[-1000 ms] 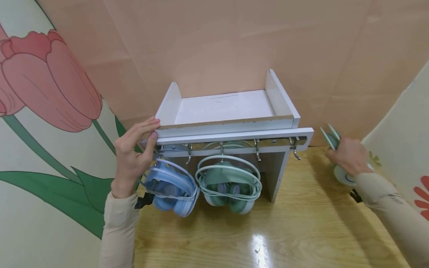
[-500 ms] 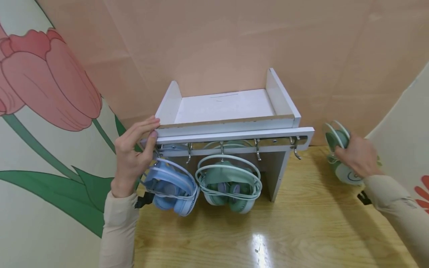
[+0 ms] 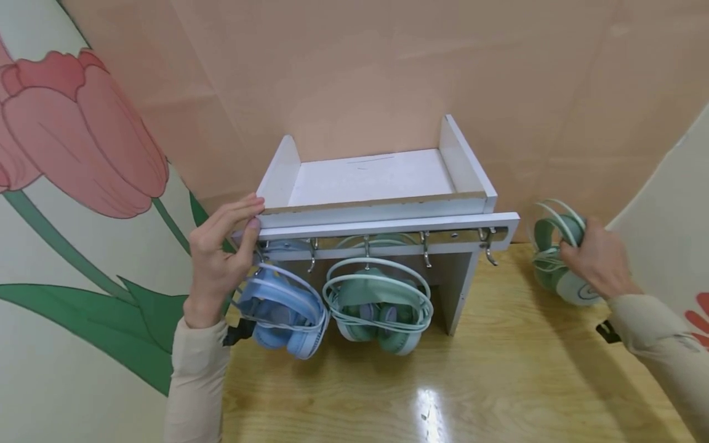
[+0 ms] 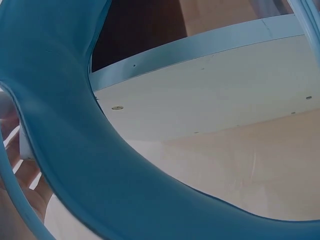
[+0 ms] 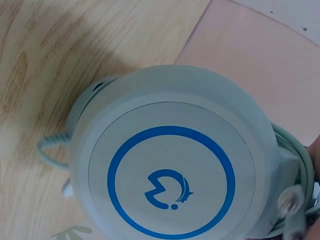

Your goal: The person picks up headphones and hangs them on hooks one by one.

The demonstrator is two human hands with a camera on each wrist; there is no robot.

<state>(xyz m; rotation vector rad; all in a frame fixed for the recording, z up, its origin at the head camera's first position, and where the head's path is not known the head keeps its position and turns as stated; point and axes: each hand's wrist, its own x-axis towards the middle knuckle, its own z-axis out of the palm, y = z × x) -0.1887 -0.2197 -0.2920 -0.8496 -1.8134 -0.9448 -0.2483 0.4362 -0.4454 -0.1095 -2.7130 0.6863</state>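
Observation:
At the left end of a white hook shelf [image 3: 373, 212], my left hand [image 3: 220, 252] grips the corner, thumb on its front. Below that hand hang blue headphones [image 3: 285, 314]; their blue headband [image 4: 75, 130] fills much of the left wrist view, with part of the hand behind it. Green headphones [image 3: 382, 307] with a coiled cable hang from the middle hook. On the right, my right hand [image 3: 600, 258] holds another green pair of headphones [image 3: 576, 289] by the headband. One round ear cup [image 5: 130, 115] with a blue ring shows close up in the right wrist view.
Metal hooks [image 3: 426, 249] line the shelf's front board, including one at its right end [image 3: 490, 246]. A wood-grain tabletop [image 3: 343, 400] lies beneath. A brown-papered wall [image 3: 376, 74] stands behind, with a tulip-painted panel [image 3: 72, 252] at the left and a pale panel at the right.
My right hand has shifted to the right with the green headphones, which have turned so more of the ear cups shows. My left hand and the hanging headphones stay in place.

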